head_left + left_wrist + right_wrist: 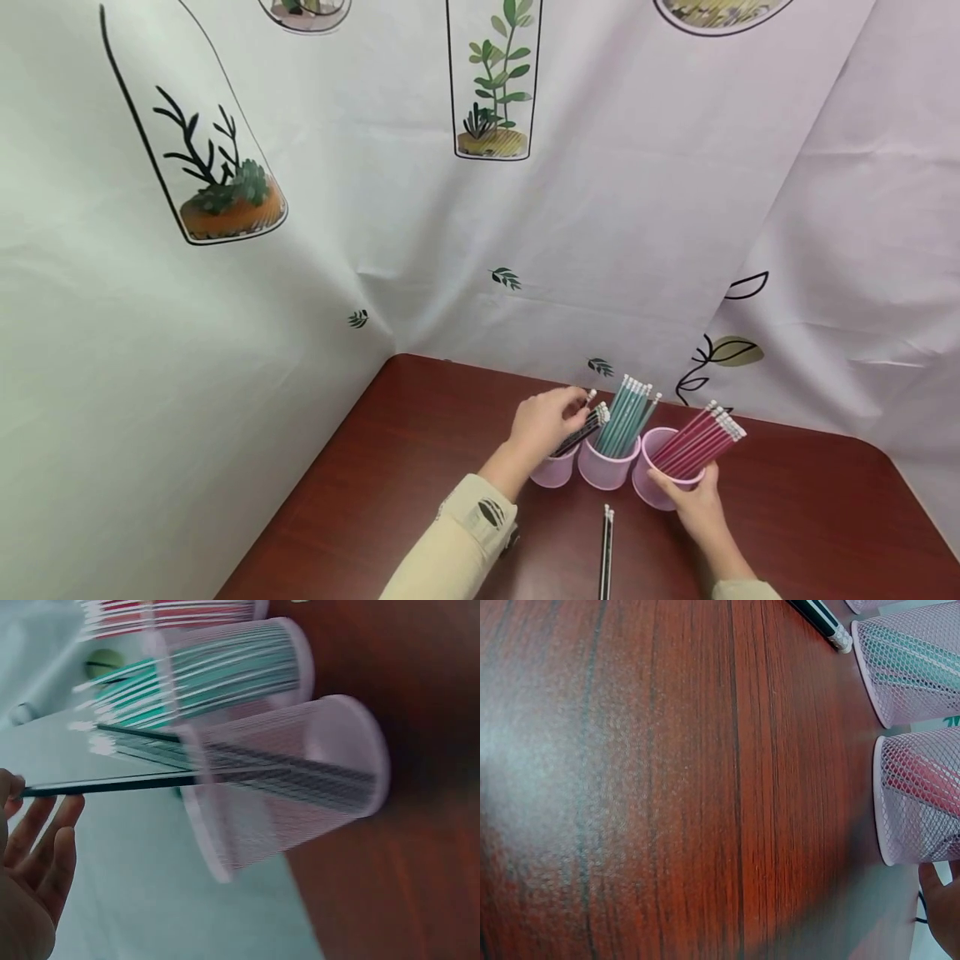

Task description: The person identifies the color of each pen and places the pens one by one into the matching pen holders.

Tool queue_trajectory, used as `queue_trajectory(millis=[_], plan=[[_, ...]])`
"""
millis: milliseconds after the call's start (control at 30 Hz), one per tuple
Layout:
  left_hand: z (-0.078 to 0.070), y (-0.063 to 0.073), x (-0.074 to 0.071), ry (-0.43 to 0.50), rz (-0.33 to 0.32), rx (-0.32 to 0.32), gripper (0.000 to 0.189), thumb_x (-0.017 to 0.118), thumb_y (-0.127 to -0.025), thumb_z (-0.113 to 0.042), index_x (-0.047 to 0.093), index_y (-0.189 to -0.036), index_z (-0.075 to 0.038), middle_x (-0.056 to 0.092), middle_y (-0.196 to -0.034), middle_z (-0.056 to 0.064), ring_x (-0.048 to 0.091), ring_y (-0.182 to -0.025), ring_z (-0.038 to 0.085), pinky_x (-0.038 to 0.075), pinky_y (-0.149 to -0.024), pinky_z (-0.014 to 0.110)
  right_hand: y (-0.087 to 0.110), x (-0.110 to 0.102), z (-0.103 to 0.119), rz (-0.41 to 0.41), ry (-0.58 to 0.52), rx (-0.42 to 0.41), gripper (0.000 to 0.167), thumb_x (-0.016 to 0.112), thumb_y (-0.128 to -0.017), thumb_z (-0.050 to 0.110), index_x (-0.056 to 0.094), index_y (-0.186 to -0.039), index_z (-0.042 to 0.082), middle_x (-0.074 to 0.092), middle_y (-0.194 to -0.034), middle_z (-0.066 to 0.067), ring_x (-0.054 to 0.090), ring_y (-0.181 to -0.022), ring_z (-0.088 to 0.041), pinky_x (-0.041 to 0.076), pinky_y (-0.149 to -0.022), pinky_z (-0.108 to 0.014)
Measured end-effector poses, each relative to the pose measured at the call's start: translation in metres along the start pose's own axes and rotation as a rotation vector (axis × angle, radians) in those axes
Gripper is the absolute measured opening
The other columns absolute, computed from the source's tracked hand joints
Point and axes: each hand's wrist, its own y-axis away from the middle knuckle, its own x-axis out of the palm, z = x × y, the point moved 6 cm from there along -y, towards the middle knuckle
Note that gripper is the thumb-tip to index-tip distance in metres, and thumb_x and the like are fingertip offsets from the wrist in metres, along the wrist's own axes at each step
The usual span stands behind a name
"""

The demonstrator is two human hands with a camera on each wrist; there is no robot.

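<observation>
My left hand [542, 427] pinches the eraser end of a black pencil [112, 784] between thumb and fingertips. That pencil's lower part is inside the left pink mesh pencil cup [553, 477], where several other black pencils [588, 427] lean. At the right, my right hand [701, 504] grips the pink mesh cup [649, 485] of red pencils [697, 442], its thumb at the front rim. Between these two stands a third pink cup [603, 477] with teal pencils [622, 425]. In the right wrist view, only part of my right hand [945, 907] shows beside the cup.
Two black pencils [606, 550] lie side by side on the reddish-brown table [360, 500], in front of the cups, white erasers towards them. Behind the table hangs a white cloth [630, 217] printed with plants and jars.
</observation>
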Motion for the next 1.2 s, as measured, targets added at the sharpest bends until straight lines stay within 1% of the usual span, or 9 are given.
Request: queue_trajectory(millis=[100, 167, 367, 633, 833, 933, 1000, 1100, 1200], plan=[[0.002, 0.009, 0.018, -0.031, 0.079, 0.018, 0.017, 0.064, -0.086, -0.034, 0.067, -0.102, -0.028, 0.065, -0.087, -0.015, 0.060, -0.072, 0.000, 0.043, -0.053, 0.019, 0.000, 0.000, 0.000, -0.005, 0.000, -0.015, 0.082, 0.073, -0.079, 0.010, 0.016, -0.135, -0.006, 0.036, -0.124, -0.025, 0.040, -0.109, -0.031, 0.025, -0.088, -0.011], [0.004, 0.013, 0.027, -0.044, 0.089, 0.030, 0.016, 0.066, -0.085, -0.035, 0.068, -0.099, -0.028, 0.065, -0.084, -0.016, 0.059, -0.071, 0.000, 0.044, -0.055, 0.019, 0.000, 0.000, 0.000, -0.011, -0.001, -0.028, 0.080, 0.073, -0.078, 0.009, 0.017, -0.134, -0.007, 0.037, -0.123, -0.025, 0.040, -0.107, -0.031, 0.023, -0.081, -0.003], [0.009, 0.018, 0.044, -0.020, 0.068, -0.020, 0.011, 0.071, -0.079, -0.034, 0.067, -0.082, -0.024, 0.062, -0.071, -0.018, 0.055, -0.067, -0.003, 0.042, -0.061, 0.015, -0.002, -0.001, -0.001, -0.018, 0.000, -0.034, 0.080, 0.073, -0.078, 0.007, 0.018, -0.134, -0.006, 0.037, -0.122, -0.024, 0.041, -0.106, -0.029, 0.022, -0.079, 0.000], [0.013, 0.020, 0.054, 0.031, 0.121, -0.089, 0.011, 0.073, -0.078, -0.028, 0.066, -0.082, -0.020, 0.062, -0.072, -0.015, 0.053, -0.065, -0.005, 0.041, -0.058, 0.012, -0.001, -0.001, -0.002, 0.001, 0.008, -0.017, 0.082, 0.072, -0.079, 0.011, 0.015, -0.136, -0.005, 0.036, -0.124, -0.026, 0.040, -0.110, -0.032, 0.023, -0.084, -0.008], [0.021, 0.025, 0.055, 0.002, 0.124, -0.133, 0.013, 0.074, -0.077, -0.027, 0.063, -0.077, -0.021, 0.056, -0.069, -0.015, 0.051, -0.063, -0.001, 0.040, -0.052, 0.018, -0.004, 0.001, -0.002, 0.015, 0.006, -0.002, 0.084, 0.072, -0.080, 0.011, 0.013, -0.137, -0.005, 0.034, -0.126, -0.027, 0.038, -0.112, -0.034, 0.027, -0.099, -0.035], [0.016, 0.028, 0.055, -0.027, 0.080, -0.085, 0.014, 0.073, -0.076, -0.024, 0.059, -0.074, -0.020, 0.052, -0.068, -0.013, 0.049, -0.064, 0.002, 0.039, -0.052, 0.018, -0.005, 0.001, -0.003, 0.016, 0.003, 0.010, 0.085, 0.072, -0.080, 0.011, 0.012, -0.137, -0.004, 0.034, -0.127, -0.027, 0.038, -0.113, -0.033, 0.026, -0.100, -0.037], [0.005, 0.033, 0.057, -0.015, 0.070, -0.012, 0.015, 0.071, -0.075, -0.022, 0.057, -0.073, -0.020, 0.049, -0.067, -0.013, 0.047, -0.063, 0.003, 0.038, -0.052, 0.015, -0.005, 0.000, -0.004, 0.013, 0.002, 0.018, 0.084, 0.072, -0.080, 0.011, 0.013, -0.137, -0.004, 0.034, -0.127, -0.027, 0.038, -0.113, -0.033, 0.026, -0.098, -0.034], [-0.016, 0.046, 0.069, 0.012, 0.146, 0.088, 0.017, 0.070, -0.076, -0.027, 0.054, -0.069, -0.022, 0.048, -0.063, -0.015, 0.044, -0.056, 0.000, 0.033, -0.049, 0.012, -0.005, 0.000, -0.005, 0.010, -0.002, 0.015, 0.084, 0.072, -0.079, 0.011, 0.013, -0.137, -0.004, 0.034, -0.127, -0.027, 0.038, -0.114, -0.033, 0.026, -0.099, -0.035], [-0.027, 0.064, 0.092, -0.008, 0.317, 0.066, 0.024, 0.067, -0.077, -0.035, 0.051, -0.062, -0.025, 0.043, -0.055, -0.017, 0.039, -0.049, -0.001, 0.029, -0.043, 0.014, -0.004, 0.000, -0.005, 0.016, -0.003, 0.010, 0.085, 0.072, -0.080, 0.012, 0.012, -0.137, -0.004, 0.033, -0.127, -0.027, 0.037, -0.114, -0.034, 0.027, -0.099, -0.039]])
